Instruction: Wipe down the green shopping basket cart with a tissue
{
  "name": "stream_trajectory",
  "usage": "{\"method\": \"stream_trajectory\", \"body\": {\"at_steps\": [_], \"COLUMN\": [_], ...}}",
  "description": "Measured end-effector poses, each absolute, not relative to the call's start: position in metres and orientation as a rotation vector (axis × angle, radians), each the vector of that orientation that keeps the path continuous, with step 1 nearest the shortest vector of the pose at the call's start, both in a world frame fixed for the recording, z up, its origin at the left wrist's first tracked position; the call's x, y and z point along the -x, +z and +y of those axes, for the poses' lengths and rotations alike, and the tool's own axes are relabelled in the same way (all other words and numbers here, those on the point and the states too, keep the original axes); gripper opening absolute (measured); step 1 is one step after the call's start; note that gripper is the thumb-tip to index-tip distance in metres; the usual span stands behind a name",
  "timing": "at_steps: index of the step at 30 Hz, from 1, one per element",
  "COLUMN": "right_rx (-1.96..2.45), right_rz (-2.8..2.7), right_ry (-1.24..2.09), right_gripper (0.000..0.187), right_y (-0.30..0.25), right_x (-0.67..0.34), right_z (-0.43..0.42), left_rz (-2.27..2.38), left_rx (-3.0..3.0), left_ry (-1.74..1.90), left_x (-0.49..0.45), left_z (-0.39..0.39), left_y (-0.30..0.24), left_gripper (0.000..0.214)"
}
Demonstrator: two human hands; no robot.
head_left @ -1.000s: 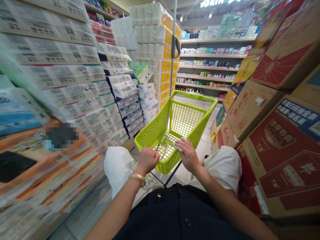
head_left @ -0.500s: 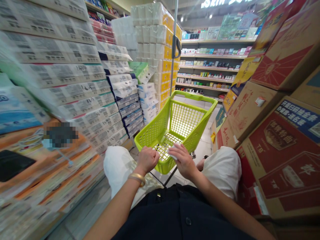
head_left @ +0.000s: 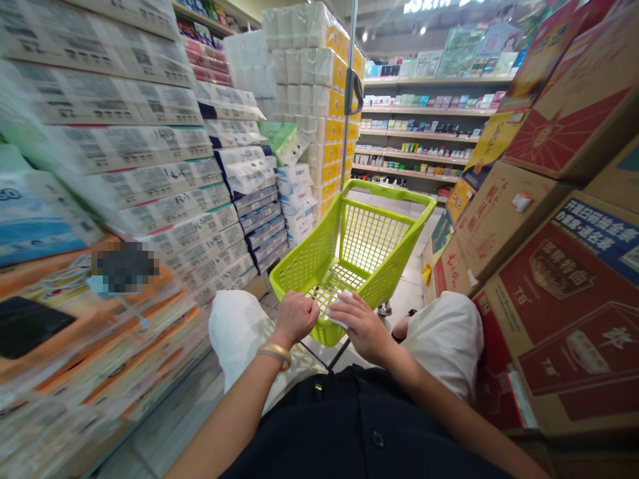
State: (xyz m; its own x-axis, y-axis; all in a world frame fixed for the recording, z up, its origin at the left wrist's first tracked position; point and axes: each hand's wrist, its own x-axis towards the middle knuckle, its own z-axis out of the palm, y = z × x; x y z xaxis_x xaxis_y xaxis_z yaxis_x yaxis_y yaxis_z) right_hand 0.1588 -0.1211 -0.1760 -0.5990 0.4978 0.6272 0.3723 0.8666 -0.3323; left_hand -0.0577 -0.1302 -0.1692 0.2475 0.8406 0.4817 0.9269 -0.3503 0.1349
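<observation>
Called for steady left hand (head_left: 297,317), clenched near rim of green cart (head_left: 319,259), and light right hand (head_left: 363,327), grasping white wad (head_left: 345,295).

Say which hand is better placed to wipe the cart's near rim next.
Probably the right hand: it holds a white cloth or tissue at the cart's near end; the curled left hand shows none.

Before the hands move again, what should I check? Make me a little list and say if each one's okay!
1. Cart standing upright: ok.
2. Right hand holding the white cloth: ok.
3. Left hand gripping the cart: cannot tell; it's curled shut, but its palm side is hidden.
4. Bracelet on the left arm: ok.
5. Foot apart from the wheel: ok, they look separate.
</observation>
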Motion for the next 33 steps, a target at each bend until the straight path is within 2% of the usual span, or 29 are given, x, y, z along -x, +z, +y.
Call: {"method": "stream_trajectory", "body": {"at_steps": [6,13,19,25,33], "right_rx": [0.881,0.616,0.888,0.599,0.830], "right_rz": [-2.042,-2.333,-2.089,-2.330,-2.129], "right_ry": [0.184,0.307,0.222,0.267,0.171], "right_gripper": [0.034,0.041,0.036,0.047,0.041], "right_y": [-0.169,-0.166,-0.163,-0.170,-0.166], "right_x": [-0.170,-0.161,-0.172,-0.160,-0.172], "right_z": [-0.100,-0.123,-0.099,-0.122,-0.102], "left_rz": [-1.675,-1.687,-1.690,-1.697,-1.690], "left_rx": [2.340,2.325,2.328,2.328,2.325], "left_ry": [-0.715,-0.707,-0.696,-0.696,-0.707], "left_x": [0.058,0.057,0.057,0.057,0.056], "left_z": [-0.130,-0.131,-0.131,-0.131,-0.131], "left_y": [-0.169,-0.169,-0.169,-0.168,-0.170], "left_gripper": [0.045,0.045,0.045,0.044,0.045]}}
